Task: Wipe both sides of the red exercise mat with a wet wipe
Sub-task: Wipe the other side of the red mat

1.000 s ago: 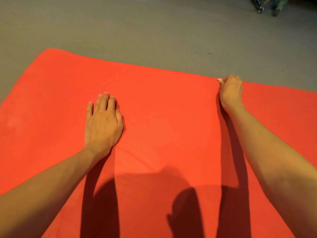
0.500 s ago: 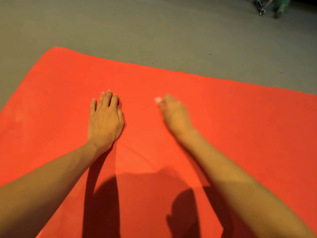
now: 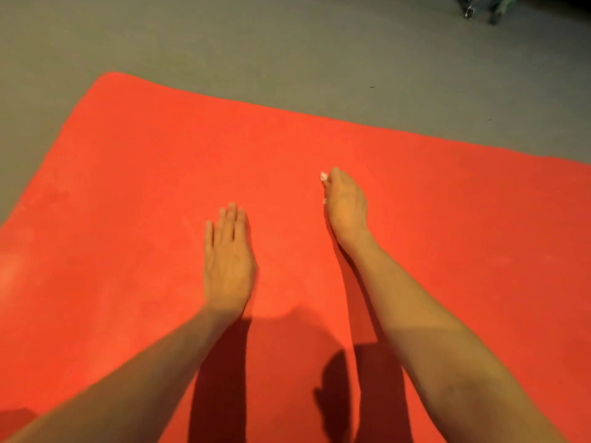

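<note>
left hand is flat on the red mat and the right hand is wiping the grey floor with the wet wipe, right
Not quite. The right hand, which grips the wet wipe, is on the red mat, not on the grey floor. The left hand does lie flat on the mat, as the head view shows.

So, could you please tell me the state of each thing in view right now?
mat: unrolled, lying flat on the floor.
left hand: fingers straight, resting palm down on the mat.
right hand: fingers curled, grips the wipe, down at the mat.
wipe: bunched up, mostly hidden in the right hand.
</note>
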